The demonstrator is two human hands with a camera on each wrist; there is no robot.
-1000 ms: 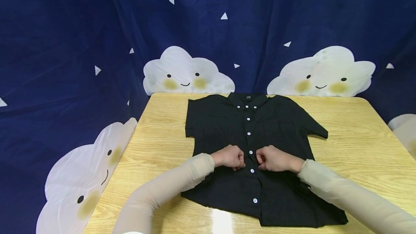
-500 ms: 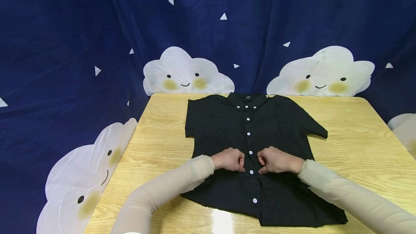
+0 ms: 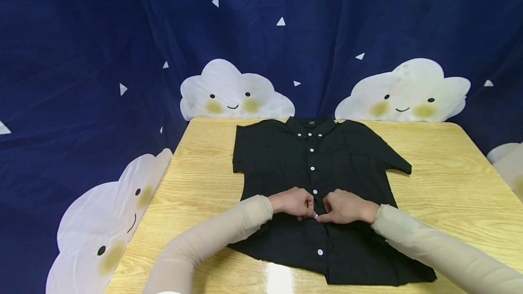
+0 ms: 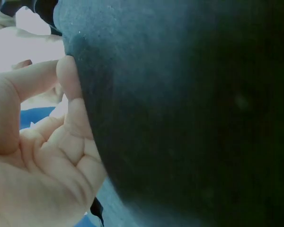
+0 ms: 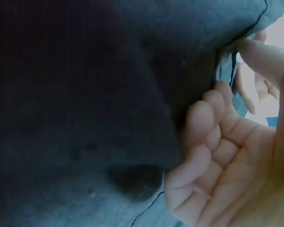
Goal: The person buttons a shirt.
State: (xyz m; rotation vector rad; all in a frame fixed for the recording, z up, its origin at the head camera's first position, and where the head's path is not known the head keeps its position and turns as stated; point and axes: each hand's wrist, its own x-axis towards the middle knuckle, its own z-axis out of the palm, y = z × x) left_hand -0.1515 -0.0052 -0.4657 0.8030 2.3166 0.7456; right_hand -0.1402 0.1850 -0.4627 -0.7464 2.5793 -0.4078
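Observation:
A black short-sleeved shirt (image 3: 273, 153) lies face up, collar away from me, with white buttons down its front. My left hand (image 3: 293, 202) and right hand (image 3: 345, 208) meet over the placket. Between their fingertips shows a small white button (image 3: 316, 216). In the left wrist view, the left thumb and index finger (image 4: 68, 78) pinch the edge of the dark cloth. In the right wrist view, the right thumb (image 5: 258, 54) presses on the cloth edge, with the other fingers curled under raised fabric. The cloth hides the button in both wrist views.
The shirt lies on a light wooden table (image 3: 200, 167). Behind and left of it hangs a dark blue curtain (image 3: 253, 35) with smiling white clouds. Another white button (image 3: 320, 252) sits near the hem, where the front edges part slightly.
Both hands have come closer together at the placket, the left moving right, the right moving slightly left and nearer me. Their fingertips now partly cover the button between them.

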